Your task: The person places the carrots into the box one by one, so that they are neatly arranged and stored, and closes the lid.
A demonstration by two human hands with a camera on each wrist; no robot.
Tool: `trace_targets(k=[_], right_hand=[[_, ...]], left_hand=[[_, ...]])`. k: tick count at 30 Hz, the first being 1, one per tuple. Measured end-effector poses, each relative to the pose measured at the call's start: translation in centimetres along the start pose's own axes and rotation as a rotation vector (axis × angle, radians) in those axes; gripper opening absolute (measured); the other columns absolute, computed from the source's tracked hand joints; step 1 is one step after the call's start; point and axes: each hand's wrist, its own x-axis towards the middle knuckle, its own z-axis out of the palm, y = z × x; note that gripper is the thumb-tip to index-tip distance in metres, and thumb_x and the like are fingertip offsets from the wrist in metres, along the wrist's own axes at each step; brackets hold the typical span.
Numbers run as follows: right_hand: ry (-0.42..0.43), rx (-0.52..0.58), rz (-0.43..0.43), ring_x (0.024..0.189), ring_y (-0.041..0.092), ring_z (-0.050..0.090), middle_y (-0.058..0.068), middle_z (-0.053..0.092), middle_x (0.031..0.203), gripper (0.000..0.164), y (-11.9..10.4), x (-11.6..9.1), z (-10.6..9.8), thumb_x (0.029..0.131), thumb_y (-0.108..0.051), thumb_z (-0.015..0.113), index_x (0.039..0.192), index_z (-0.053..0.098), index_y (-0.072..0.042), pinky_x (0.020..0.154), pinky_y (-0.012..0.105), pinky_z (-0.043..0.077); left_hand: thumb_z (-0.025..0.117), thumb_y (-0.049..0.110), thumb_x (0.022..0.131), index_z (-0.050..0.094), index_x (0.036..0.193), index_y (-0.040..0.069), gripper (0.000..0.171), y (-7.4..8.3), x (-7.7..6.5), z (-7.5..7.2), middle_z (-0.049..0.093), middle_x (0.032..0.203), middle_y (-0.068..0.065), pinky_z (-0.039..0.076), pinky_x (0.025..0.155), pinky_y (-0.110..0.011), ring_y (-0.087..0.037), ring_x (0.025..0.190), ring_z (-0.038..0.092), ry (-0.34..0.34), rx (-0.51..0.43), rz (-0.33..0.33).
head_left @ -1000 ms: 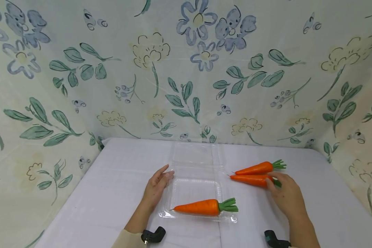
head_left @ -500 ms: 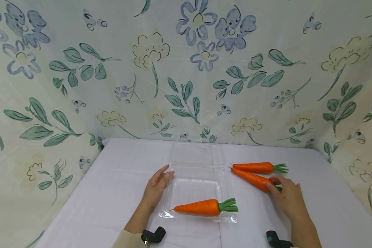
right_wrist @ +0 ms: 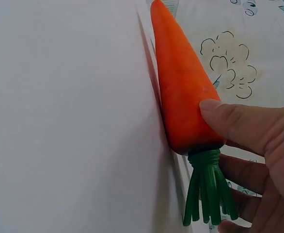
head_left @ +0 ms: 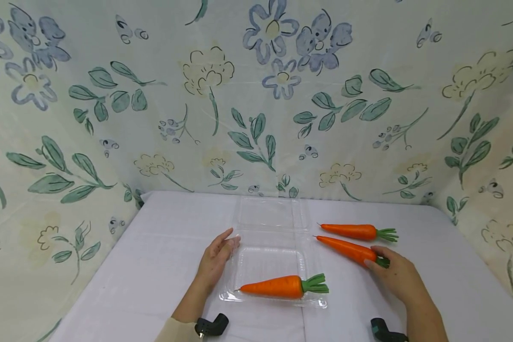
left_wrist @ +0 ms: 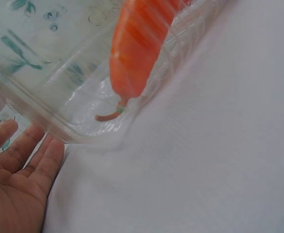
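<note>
My right hand pinches an orange carrot near its thick green-topped end, on the right of the table. In the right wrist view the thumb lies across that carrot, and part of the fingers is hidden behind it. A second carrot lies just beyond, tip pointing left. At the centre sits a clear plastic clamshell box, its lid folded back, with a third carrot lying along the near side and its greens over the right rim. My left hand rests loosely extended fingers at the box's left edge.
The box's lid reaches to the far edge of the white-covered table. Behind and on both sides hangs a floral cloth. A black device sits at the left wrist, another black device at the right.
My right hand has drawn the gripped carrot toward me, turning it so it slants away from the far carrot. The far carrot has shifted slightly. The left hand and box stay put.
</note>
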Motion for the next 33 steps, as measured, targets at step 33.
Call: trace_targets(k=[33], right_hand=[[0.086, 0.076, -0.047, 0.140, 0.055, 0.034, 0.033, 0.034, 0.159, 0.091, -1.5, -1.8, -1.5, 0.093, -0.064, 0.062, 0.158, 0.035, -0.007, 0.108, 0.077, 0.029]], left_hand=[[0.053, 0.028, 0.106, 0.048, 0.152, 0.011, 0.049, 0.0, -0.1, 0.0, 0.066, 0.139, -0.013, 0.047, 0.097, -0.014, -0.029, 0.129, 0.064, -0.001, -0.011, 0.014]])
